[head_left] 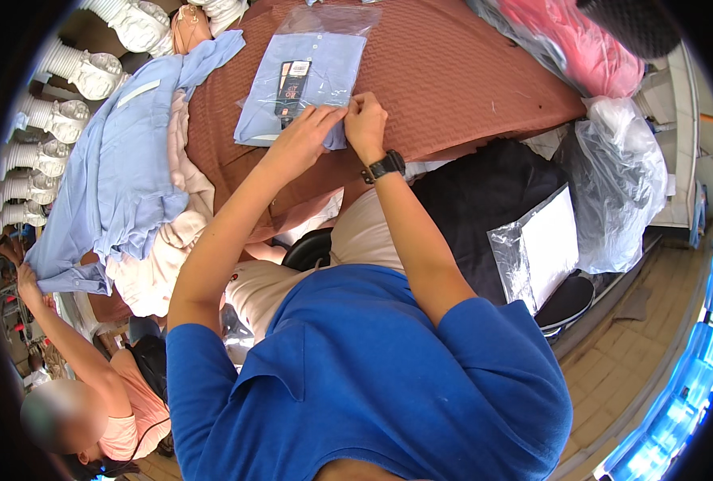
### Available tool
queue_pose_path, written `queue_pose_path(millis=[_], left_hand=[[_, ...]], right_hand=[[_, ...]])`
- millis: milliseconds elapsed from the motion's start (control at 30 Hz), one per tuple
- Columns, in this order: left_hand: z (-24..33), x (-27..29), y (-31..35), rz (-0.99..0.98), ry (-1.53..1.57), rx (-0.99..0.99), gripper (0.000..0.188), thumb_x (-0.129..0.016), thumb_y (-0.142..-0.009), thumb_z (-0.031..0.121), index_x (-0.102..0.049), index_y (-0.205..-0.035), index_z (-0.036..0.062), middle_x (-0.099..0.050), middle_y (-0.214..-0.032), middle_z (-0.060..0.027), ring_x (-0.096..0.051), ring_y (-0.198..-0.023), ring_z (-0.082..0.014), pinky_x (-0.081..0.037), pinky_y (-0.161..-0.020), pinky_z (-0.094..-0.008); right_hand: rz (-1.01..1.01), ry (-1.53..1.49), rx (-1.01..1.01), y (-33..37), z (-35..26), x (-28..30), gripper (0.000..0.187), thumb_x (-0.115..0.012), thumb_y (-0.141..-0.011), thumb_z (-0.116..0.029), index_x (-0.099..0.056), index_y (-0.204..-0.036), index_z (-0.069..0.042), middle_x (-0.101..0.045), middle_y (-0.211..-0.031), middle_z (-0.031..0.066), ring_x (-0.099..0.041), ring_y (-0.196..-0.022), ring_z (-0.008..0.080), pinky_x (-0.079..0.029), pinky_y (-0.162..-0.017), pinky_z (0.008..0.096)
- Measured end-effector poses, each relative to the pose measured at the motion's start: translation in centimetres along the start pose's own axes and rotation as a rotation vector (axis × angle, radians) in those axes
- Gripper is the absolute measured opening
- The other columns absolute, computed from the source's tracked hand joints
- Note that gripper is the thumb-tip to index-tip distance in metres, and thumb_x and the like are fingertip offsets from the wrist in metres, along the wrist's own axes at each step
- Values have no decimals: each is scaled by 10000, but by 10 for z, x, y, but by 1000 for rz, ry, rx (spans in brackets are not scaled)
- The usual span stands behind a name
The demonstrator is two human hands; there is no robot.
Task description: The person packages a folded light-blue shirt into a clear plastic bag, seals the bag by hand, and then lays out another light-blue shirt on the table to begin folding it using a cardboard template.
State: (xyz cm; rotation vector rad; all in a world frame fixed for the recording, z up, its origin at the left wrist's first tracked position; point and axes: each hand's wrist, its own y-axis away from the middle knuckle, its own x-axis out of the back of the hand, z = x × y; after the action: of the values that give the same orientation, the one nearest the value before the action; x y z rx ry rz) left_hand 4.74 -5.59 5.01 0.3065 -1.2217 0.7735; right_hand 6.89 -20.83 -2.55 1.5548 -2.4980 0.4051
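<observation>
A folded light-blue shirt (pixel 316 76) with a dark paper tag lies in a clear plastic bag (pixel 332 20) on a brown quilted cloth (pixel 453 72). My left hand (pixel 304 132) pinches the near edge of the bagged shirt. My right hand (pixel 366 120), with a black watch on the wrist, grips the same edge right beside it. The fingertips of both hands meet at the bag's lower right corner.
A heap of loose light-blue and cream shirts (pixel 124 176) lies at the left; another person's hand (pixel 26 280) holds its edge. White mannequin busts (pixel 76 76) line the far left. Pink bagged garments (pixel 581 48), crumpled plastic (pixel 621 176) and a flat bagged white board (pixel 545 248) are on the right.
</observation>
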Motion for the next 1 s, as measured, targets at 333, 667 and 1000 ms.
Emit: queue_pose_path(millis=[333,667,1000], left_hand=[[3,-7,7,150,-133,-10,447,-672,-798,1,-578,-1233,35,-642,-1109,-101,-598,-1026,-315,-505,-911,-431],[-118,-6,81,444,-193,922,501,-605,-987,423,-642,-1159,-47,-637,-1116,-268,-606,-1082,-437,-465,-972,-516],[-137,0,72,271,616,1051,448,-636,-970,327,-631,-1238,-33,-690,-1167,-157,-659,-1137,-293,-520,-940,-419]], right_hand=[[-332,-436,-327,40,-10,22,370,-490,-1048,-274,-645,-1247,-4,-690,-1117,151,-669,-961,242,-563,-765,379],[-426,-543,-462,44,-17,28,417,-521,-1044,-188,-528,-1331,114,-633,-1211,200,-662,-1042,238,-613,-844,341],[-356,-541,-303,49,-19,14,301,-536,-1016,-51,-559,-1258,126,-648,-1146,165,-680,-947,203,-624,-814,303]])
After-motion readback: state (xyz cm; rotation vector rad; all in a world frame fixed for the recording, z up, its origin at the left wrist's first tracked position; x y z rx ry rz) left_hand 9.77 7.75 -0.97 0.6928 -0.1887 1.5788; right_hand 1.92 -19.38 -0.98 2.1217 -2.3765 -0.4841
